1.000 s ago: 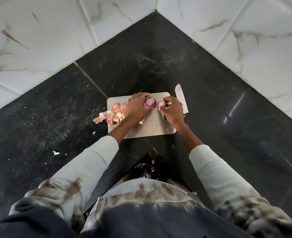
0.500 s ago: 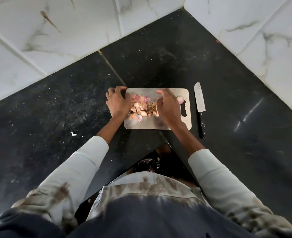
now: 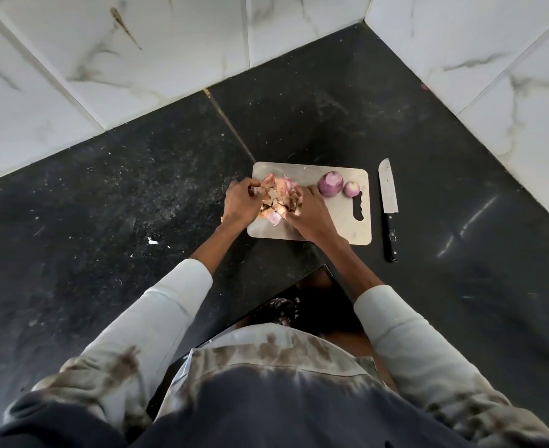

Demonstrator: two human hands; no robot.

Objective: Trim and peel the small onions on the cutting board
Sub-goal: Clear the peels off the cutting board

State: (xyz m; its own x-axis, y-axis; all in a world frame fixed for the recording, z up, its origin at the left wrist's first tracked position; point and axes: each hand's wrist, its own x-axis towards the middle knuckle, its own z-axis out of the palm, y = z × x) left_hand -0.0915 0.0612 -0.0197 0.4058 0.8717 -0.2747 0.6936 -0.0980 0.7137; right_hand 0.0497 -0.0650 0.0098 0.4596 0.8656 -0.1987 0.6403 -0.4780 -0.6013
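Left hand and right hand, fingers curled, cup a heap of onion skins between them on the cutting board. Two peeled onions rest near its handle slot. Fingertips are hidden beneath skins.

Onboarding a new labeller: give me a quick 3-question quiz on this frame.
1. True or false: the knife lies on the cutting board.
2. How many peeled onions sit on the board's right part? A) one B) two C) four
3. Fill in: both hands gather a pile of onion ____.

Key:
1. False; it lies on the dark counter, right of the board.
2. B: a larger onion and a smaller onion.
3. Skins; the left hand and right hand cup the pile from both sides.
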